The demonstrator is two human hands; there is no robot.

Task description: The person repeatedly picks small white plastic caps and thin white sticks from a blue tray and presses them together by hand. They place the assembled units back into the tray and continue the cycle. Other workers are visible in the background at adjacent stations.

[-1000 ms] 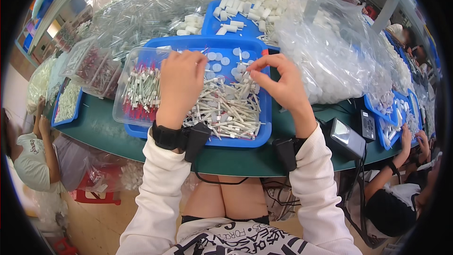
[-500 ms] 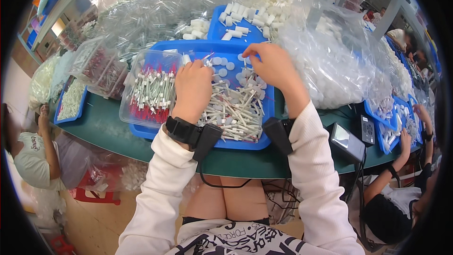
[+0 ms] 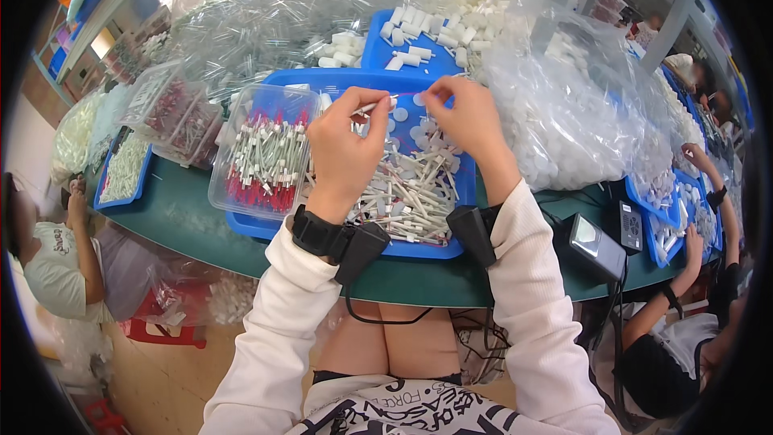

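Note:
My left hand [image 3: 346, 145] is closed on a thin white stick [image 3: 367, 108] whose fine red end points right. Facing it, my right hand [image 3: 469, 117] pinches a small translucent disc [image 3: 419, 100] close to that red end; whether the two touch I cannot tell. Both hands are over the far half of a blue tray [image 3: 419, 250]. In the tray lie loose discs [image 3: 400, 114] and a heap of white sticks [image 3: 411, 197]. A clear plastic box [image 3: 224, 197] full of white sticks with red ends stands on the tray's left side, beside my left wrist.
Behind the tray are a mound of clear tubes [image 3: 266, 24] and a second blue tray [image 3: 377, 50] with white cylinders. A big clear bag [image 3: 564, 113] of white parts bulges at the right. A grey box-shaped device [image 3: 596, 246] lies near the front edge. Other people sit left and right.
My left hand has risen from beside the clear box and turned, bringing a white stick toward the right. My right hand has shifted slightly, its fingers now pinched around a disc.

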